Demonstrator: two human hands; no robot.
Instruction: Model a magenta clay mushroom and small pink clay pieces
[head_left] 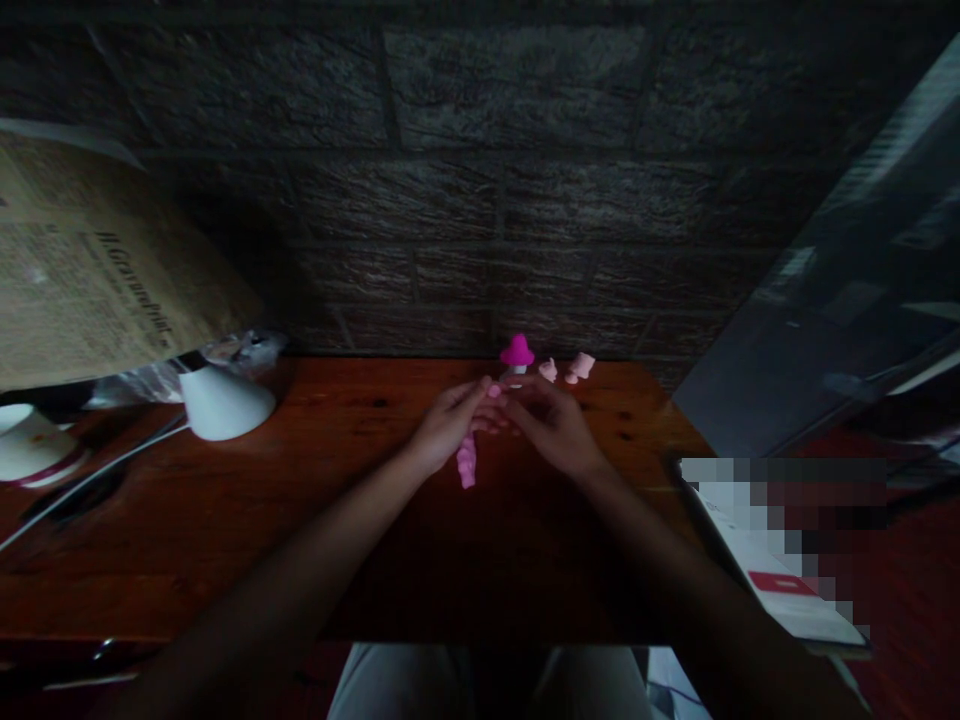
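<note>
Over the table, my left hand (448, 422) is closed, its thumb and fingers pinching a small lump of pink modelling clay (495, 390). My right hand (556, 424) meets it from the other side with fingers curled and pressed at the same lump; the fingertips partly cover it. Below my left fingers a lumpy strip of pink clay (466, 468) lies on the wood. Just behind the hands stands a mushroom-like figure (517, 352) with a bright magenta cap and a pale stem. Two pale pink shaped pieces, a small one (548, 371) and a larger one (581, 366), sit to its right.
The wooden table (315, 480) meets a dark brick wall (450, 200). At left are a lamp with a newsprint shade (97, 270), its white base (225, 402), a cable and a white cup (34, 445). A grey panel (750, 350) and a white box (795, 610) are at right.
</note>
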